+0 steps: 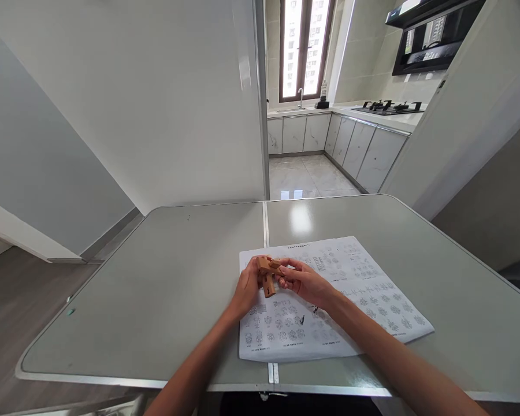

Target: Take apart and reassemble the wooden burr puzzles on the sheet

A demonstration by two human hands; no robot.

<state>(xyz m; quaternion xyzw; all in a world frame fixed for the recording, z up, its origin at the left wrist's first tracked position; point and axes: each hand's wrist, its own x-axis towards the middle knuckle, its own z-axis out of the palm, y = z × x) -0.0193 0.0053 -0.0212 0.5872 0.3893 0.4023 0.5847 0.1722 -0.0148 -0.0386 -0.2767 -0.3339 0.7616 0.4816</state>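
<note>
Several brown wooden puzzle pieces, notched and partly fitted together, are held over the printed sheet. One piece points down toward me and bears a dark mark; another slants across the top. My left hand is closed round the left side of the pieces. From the right, my right hand pinches a piece at the near right of the group. Fingers hide part of the joints. Beneath both hands lies a large white instruction sheet with rows of small line drawings.
The sheet rests on a grey folding table with a metal seam down its middle and a latch at the front edge. A small green bit lies near the left edge. Beyond stand a white wall and a kitchen counter.
</note>
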